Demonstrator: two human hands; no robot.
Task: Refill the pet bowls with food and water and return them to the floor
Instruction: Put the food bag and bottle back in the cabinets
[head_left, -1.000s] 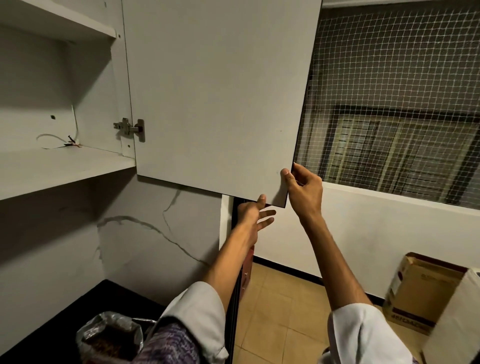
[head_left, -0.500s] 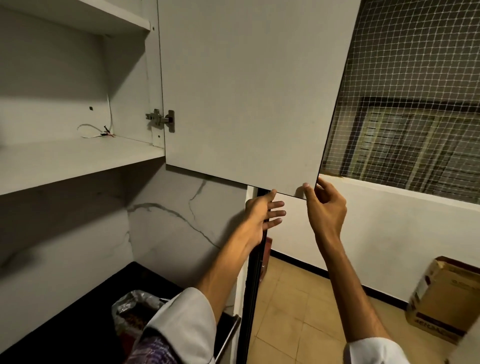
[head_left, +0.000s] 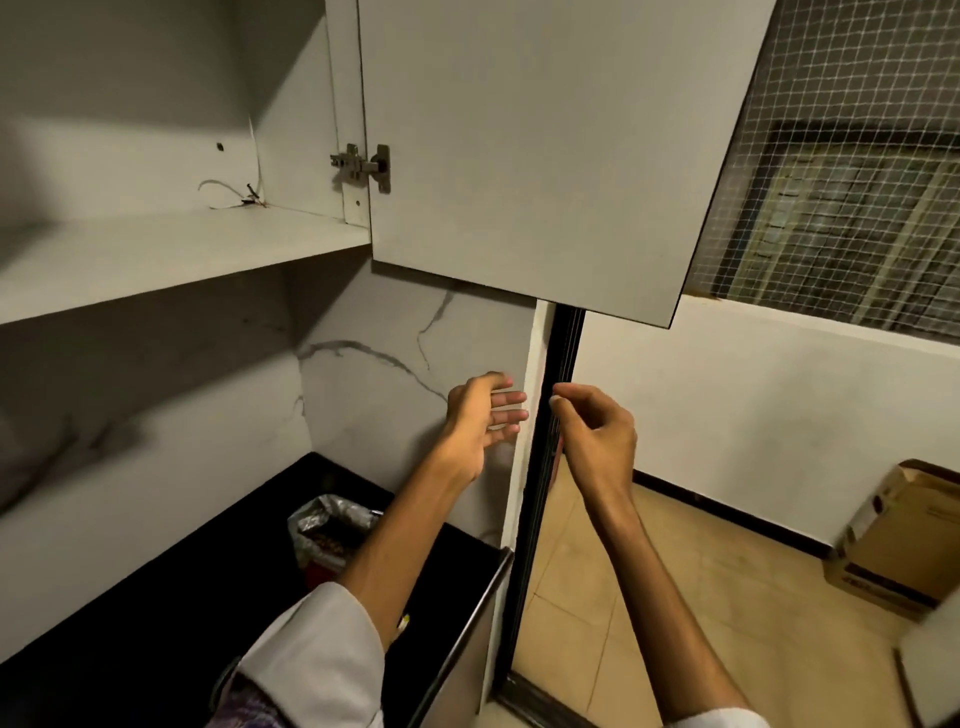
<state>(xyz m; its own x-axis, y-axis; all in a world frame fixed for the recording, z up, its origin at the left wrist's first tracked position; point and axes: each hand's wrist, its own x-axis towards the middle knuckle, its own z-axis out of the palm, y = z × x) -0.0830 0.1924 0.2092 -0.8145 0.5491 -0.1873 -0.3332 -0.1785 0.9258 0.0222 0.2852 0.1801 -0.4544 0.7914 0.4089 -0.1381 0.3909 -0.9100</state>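
Observation:
An open bag of brown pet food (head_left: 330, 530) stands on the black counter (head_left: 156, 613) below the wall cabinet. The grey cabinet door (head_left: 545, 156) hangs wide open above. My left hand (head_left: 480, 421) is in the air below the door, fingers spread, holding nothing. My right hand (head_left: 597, 431) is beside it, fingers loosely curled and empty, in front of a black door frame (head_left: 545, 467). Neither hand touches the door. No pet bowl is in view.
The cabinet shelf (head_left: 171, 254) holds only a loose wire (head_left: 234, 195). A cardboard box (head_left: 904, 540) sits on the tiled floor (head_left: 701, 623) at the right. A netted window (head_left: 841, 171) is above the white wall.
Both hands have let go of the cabinet door's lower corner and dropped below it. The door has stayed open. The view has shifted right and down.

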